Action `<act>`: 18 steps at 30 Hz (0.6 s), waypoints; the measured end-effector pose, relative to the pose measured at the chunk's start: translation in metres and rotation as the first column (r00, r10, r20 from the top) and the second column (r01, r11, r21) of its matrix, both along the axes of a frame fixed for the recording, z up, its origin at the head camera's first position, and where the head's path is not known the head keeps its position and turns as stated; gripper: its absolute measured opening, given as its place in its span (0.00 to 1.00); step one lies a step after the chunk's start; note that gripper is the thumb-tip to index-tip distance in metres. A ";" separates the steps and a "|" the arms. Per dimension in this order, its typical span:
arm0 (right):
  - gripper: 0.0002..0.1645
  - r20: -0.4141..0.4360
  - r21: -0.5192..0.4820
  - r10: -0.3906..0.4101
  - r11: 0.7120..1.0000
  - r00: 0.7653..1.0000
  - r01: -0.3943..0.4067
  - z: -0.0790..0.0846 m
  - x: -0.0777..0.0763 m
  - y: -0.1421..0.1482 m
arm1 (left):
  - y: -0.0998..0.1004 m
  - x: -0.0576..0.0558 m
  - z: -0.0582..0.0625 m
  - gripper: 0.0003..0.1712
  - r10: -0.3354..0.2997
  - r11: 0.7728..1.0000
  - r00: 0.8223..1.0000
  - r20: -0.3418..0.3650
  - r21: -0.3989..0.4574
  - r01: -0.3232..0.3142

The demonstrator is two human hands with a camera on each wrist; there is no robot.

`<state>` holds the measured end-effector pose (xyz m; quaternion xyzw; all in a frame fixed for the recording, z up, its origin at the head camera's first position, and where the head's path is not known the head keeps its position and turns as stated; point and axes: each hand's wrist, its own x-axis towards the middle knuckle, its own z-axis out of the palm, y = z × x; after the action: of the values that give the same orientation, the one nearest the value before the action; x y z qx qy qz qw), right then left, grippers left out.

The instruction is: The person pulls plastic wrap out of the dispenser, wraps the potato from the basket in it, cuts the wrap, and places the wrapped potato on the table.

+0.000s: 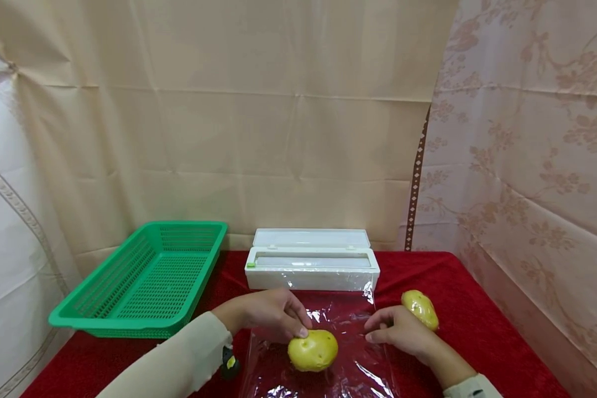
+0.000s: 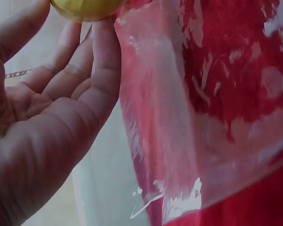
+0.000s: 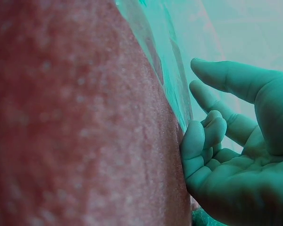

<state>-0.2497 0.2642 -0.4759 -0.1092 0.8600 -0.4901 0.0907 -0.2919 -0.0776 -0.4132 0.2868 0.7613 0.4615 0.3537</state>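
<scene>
A yellow potato (image 1: 313,351) is held between the thumb and fingers of my left hand (image 1: 273,316), above a sheet of clear plastic wrap (image 1: 345,331). In the left wrist view, the potato (image 2: 87,8) appears at the top edge, at the fingertips. My right hand (image 1: 402,333) is by the right edge of the wrap, its thumb and forefinger apart and nothing between them. The right wrist view shows this hand (image 3: 236,141) with its lower fingers curled against the red cloth. Just beyond it lies a second potato (image 1: 420,309), shiny with film.
Behind the hands stands a white wrap dispenser (image 1: 312,279), lid raised, with the film running out over its front. A green plastic basket (image 1: 196,287) is at the left. Red cloth (image 1: 482,331) covers the table, with curtains (image 1: 278,138) behind.
</scene>
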 end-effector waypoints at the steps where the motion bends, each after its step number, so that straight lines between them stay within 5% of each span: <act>1: 0.13 0.002 0.000 0.000 1.000 1.000 0.000 0.000 0.000 0.000 | 0.003 0.000 -0.002 0.09 -0.017 1.000 1.000 0.003 0.000 0.017; 11: 0.13 0.002 0.000 -0.010 1.000 1.000 0.010 0.000 0.002 -0.002 | 0.020 -0.006 -0.015 0.09 -0.101 0.995 0.986 0.136 0.025 0.098; 18: 0.13 0.008 -0.012 -0.004 1.000 1.000 0.004 0.002 0.003 -0.001 | 0.023 -0.012 -0.021 0.08 -0.097 0.995 0.992 0.075 0.001 0.097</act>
<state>-0.2469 0.2628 -0.4740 -0.1060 0.8570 -0.4958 0.0923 -0.3034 -0.0549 -0.4343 0.3056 0.7332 0.4533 0.4044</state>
